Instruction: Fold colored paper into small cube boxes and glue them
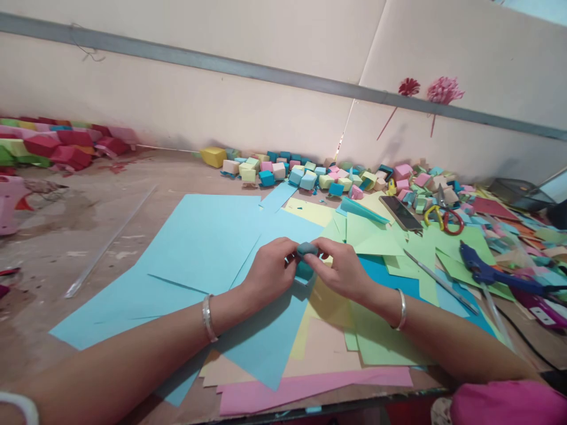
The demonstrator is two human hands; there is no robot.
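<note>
A small teal-blue folded paper piece (pixel 306 250) is pinched between my hands, above the light blue sheets. From the left, my left hand (pixel 275 265) closes its thumb and fingers on its edge. My right hand (pixel 339 268) grips the other side, thumb pressed against the front. Fingers partly cover the piece, so its full shape is hidden. Beneath and around my hands lie large light blue paper sheets (pixel 208 236), with green sheets (pixel 376 236) to the right and pink paper (pixel 310 392) at the front edge.
Many small coloured paper boxes (pixel 296 176) line the wall; larger red ones (pixel 73 154) are at far left. On the right lie a phone (pixel 401 213), scissors (pixel 443 218), a blue glue gun (pixel 491 271) and a metal-looking blade (pixel 440 281). A clear stick (pixel 110 242) lies left.
</note>
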